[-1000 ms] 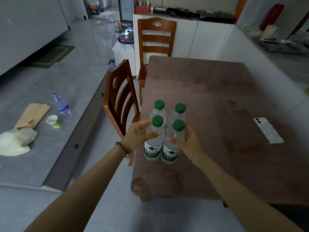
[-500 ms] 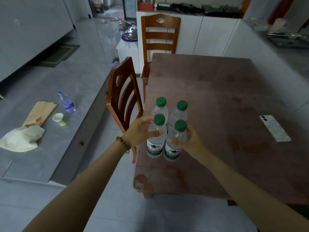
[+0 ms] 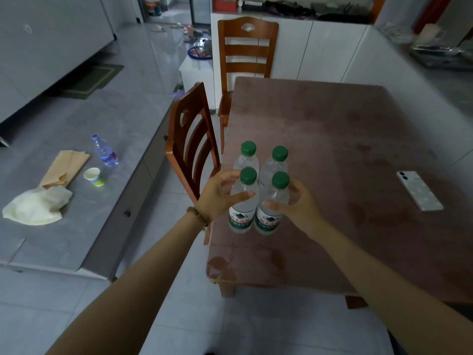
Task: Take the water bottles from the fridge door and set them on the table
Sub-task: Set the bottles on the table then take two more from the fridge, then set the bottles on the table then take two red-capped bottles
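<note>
Together left hand (image 3: 217,198) and right hand (image 3: 300,204) curl fingers (image 3: 230,173) round clear, green-capped plastic bottles (image 3: 242,219) on glossy table (image 3: 332,139).

We are seeing pale floor tiles (image 3: 179,316) in dim light | a brown counter (image 3: 345,149) is standing with one wooden chair (image 3: 174,134) at its left edge, another chair (image 3: 247,47) at its far end | white cabinets (image 3: 320,52) are lining the back | a grey sideboard (image 3: 76,239) is running along our left

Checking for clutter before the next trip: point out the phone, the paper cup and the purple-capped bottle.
phone (image 3: 419,190), head view, middle of its back.
paper cup (image 3: 92,175), head view, its open top.
purple-capped bottle (image 3: 104,150), head view, its clear body.
</note>
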